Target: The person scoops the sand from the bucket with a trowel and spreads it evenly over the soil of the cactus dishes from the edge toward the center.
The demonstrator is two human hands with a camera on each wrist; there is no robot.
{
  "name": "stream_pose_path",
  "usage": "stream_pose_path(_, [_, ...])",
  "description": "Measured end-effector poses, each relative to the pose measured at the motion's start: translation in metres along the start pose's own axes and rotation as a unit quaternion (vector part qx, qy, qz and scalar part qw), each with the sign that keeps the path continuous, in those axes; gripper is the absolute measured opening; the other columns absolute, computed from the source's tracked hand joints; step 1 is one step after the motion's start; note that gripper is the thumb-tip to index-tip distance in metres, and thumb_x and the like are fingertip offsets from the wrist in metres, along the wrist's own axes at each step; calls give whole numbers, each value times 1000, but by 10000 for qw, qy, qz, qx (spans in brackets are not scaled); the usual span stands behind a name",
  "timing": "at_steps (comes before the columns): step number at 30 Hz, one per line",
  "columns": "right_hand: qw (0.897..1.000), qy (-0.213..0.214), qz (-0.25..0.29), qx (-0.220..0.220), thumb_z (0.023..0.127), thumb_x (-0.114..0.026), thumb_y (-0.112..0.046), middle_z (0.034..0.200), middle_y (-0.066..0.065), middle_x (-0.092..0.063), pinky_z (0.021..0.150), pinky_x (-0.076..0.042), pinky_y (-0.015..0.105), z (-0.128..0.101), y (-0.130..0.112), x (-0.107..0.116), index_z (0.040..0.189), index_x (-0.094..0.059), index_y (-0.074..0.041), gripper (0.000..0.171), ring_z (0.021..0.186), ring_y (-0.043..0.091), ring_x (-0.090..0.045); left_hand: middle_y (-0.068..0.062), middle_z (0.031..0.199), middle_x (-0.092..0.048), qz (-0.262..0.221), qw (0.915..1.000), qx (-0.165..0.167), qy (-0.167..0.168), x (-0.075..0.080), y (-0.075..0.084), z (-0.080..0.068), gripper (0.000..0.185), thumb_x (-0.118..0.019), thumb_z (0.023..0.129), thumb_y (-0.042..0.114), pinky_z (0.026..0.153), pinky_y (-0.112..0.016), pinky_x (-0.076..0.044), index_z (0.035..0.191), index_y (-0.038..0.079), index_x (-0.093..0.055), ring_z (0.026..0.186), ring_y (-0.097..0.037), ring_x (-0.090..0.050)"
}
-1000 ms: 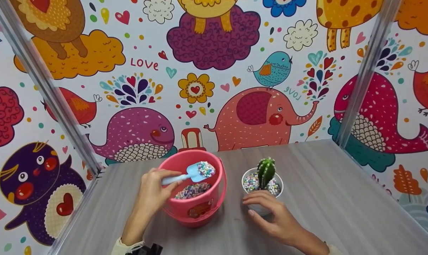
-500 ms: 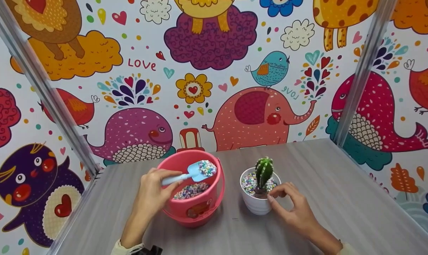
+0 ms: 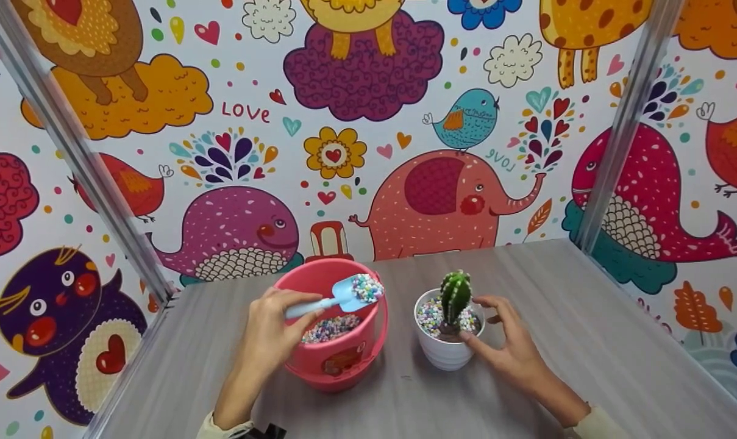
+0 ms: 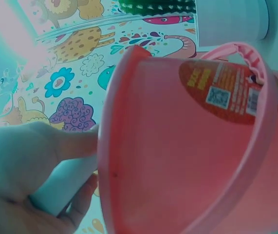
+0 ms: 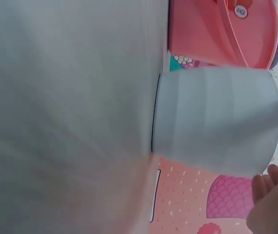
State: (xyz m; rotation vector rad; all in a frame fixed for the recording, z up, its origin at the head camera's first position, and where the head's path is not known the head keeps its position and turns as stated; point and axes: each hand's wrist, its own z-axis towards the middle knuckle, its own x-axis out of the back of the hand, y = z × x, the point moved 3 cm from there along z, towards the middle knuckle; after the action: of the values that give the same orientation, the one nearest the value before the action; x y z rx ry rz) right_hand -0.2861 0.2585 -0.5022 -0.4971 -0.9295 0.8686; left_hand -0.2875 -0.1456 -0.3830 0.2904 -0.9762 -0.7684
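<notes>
Cartoon animals are crowding the wall behind the grey table where I am working. My left hand is curling its fingers round a blue scoop heaped with coloured beads, over the pink bucket. My right hand is resting loose, straight fingers against the white cactus pot, just right of the bucket.

Narrow gap between bucket and pot
</notes>
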Motion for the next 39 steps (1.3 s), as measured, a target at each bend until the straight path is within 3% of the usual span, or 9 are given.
stream_pose_path(5, [9974,-589,83,-407,86,-93,-44,161,-3,-52,111,-49,50,3,9,-3,159,-45,-29,89,142,23,-54,4,103,-84,-34,9999,-4,-114,-7,9,0,22,-93,86,15,95,-44,-63,107,18,-88,102,-17,-68])
stream_pose_path(14, [9940,-1040,302,-171,80,-97,-40,167,6,-46,113,-46,61,2,17,-5,167,-34,-23,109,144,31,-55,10,101,-84,-118,9990,-334,-273,-21,30,-3,24,-95,84,21,85,-31,-55,107,19,-88,95,-7,-61])
stream_pose_path(20, [9910,-1205,375,-450,81,-96,-42,169,13,-45,115,-41,71,2,18,-6,169,-31,-20,112,142,40,-55,10,103,-84,-251,9976,-414,-496,-34,40,-3,27,-94,85,23,84,-29,-56,111,19,-87,96,-8,-60])
stream_pose_path(34, [9902,-1190,430,-594,81,-96,-42,167,12,-47,117,-41,71,2,17,-5,168,-33,-22,110,141,39,-57,6,103,-83,-173,9937,-695,-860,-59,57,-5,26,-94,86,22,83,-26,-57,110,16,-87,95,-9,-57])
stream_pose_path(39, [9921,-1084,389,-492,81,-97,-40,167,12,-48,115,-43,67,1,16,-5,168,-35,-18,109,140,37,-58,2,99,-84,5,9909,-1122,-747,-63,63,-3,23,-95,84,19,81,-27,-58,106,13,-88,94,-12,-59])
